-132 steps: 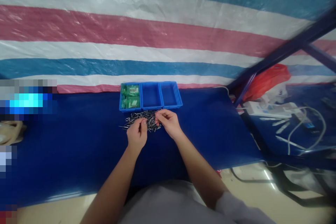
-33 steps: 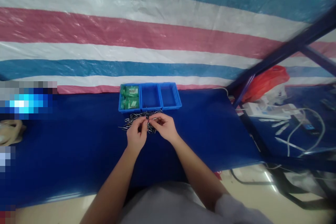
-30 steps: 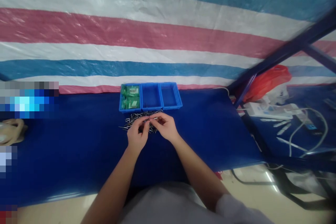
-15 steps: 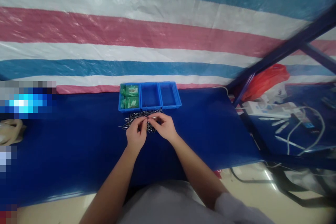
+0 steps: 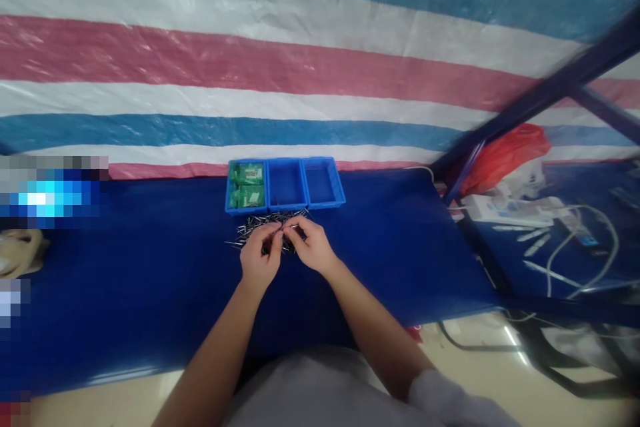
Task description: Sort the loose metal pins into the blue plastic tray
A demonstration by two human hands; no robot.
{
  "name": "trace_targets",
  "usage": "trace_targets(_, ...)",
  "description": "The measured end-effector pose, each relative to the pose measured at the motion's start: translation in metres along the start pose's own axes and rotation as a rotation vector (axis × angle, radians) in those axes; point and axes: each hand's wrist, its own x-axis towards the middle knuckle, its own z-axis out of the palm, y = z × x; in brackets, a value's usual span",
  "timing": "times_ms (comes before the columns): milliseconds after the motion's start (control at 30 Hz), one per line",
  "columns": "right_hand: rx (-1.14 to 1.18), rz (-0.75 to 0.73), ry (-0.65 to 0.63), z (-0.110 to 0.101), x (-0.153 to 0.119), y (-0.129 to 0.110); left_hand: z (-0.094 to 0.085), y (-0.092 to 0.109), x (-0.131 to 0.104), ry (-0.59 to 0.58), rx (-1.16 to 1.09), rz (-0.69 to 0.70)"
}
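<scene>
Metal sticks [image 5: 250, 223], thin, dark and shiny, lie in one loose pile on the smooth blue table [image 5: 150, 267], just on the near side of three boxy plastic bins [image 5: 286, 183]. The person's left hand [image 5: 260, 255] and right hand [image 5: 315, 245] lean in over it, fingers curled, fingertips meeting narrowly; whether either grips a stick is too small to tell. Two shiny green packets [image 5: 250, 174] sit in the leftmost bin.
</scene>
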Motion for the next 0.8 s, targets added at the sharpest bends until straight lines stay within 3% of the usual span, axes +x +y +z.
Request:
trace_targets(233, -0.073, -0.012, -0.001, 0.0, 0.001, 0.002, 0.001, -0.002, 0.0, -0.011, 0.057, 0.043)
trace_targets(533, 0.004, -0.09, 0.049, 0.003, 0.001, 0.002, 0.001, -0.009, -0.003, 0.033, 0.085, -0.031)
trace_targets(800, -0.022, -0.112, -0.004, -0.001, 0.002, 0.002, 0.0, -0.006, -0.003, 0.027, 0.013, -0.051)
